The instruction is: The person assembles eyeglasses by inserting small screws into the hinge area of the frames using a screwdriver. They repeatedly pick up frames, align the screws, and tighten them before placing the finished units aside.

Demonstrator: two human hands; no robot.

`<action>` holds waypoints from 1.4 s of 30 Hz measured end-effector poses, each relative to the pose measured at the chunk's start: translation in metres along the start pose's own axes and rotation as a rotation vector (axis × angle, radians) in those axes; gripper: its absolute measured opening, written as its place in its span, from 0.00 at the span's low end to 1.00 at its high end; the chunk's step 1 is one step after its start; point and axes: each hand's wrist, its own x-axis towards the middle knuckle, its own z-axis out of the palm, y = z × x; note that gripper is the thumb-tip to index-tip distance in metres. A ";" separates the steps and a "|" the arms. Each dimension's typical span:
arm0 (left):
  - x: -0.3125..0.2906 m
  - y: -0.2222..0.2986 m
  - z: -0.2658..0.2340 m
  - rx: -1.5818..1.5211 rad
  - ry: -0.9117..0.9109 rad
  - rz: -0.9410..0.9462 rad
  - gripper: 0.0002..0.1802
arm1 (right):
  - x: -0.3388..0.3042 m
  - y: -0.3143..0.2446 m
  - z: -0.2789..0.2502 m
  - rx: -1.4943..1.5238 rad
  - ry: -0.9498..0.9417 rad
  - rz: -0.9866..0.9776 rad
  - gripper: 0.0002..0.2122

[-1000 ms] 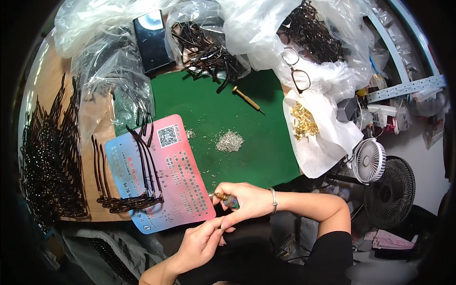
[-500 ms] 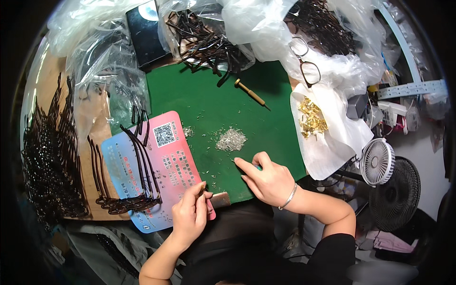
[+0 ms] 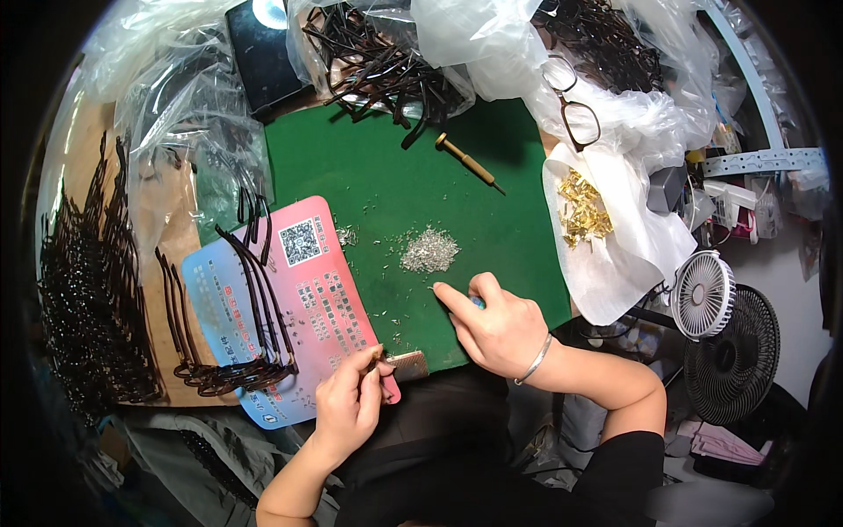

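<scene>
At the near corner of a pink-and-blue card (image 3: 330, 246), the left hand (image 3: 349, 406) pinches a small dark piece (image 3: 379, 355). The right hand (image 3: 505, 335) points its index finger just short of a silver pile (image 3: 429, 251) on the green mat (image 3: 505, 233); its curled grip's hold is impossible to tell. Such tiny parts likely reward a light fingertip touch. Beyond lies a screwdriver (image 3: 469, 162).

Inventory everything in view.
mat: one, green, centre
screwdriver: one, brassy, upper mat
metal bits: many, silver, centre
small pieces: many, gold, on white sheet
card: one, pink and blue, left
frames: several, dark, across card
frame stack: one, dark, far left
glasses: one, dark, upper right
slim parts: many, dark, top
plastic bags: several, clear, back
device: one, black, upper left
fans: two, white, black, right
left hand: one, bare, card corner
right hand: one, bare, over mat
</scene>
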 end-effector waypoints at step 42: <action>0.009 -0.006 0.012 0.358 0.339 0.224 0.12 | 0.019 -0.048 -0.004 0.509 -0.381 -0.098 0.15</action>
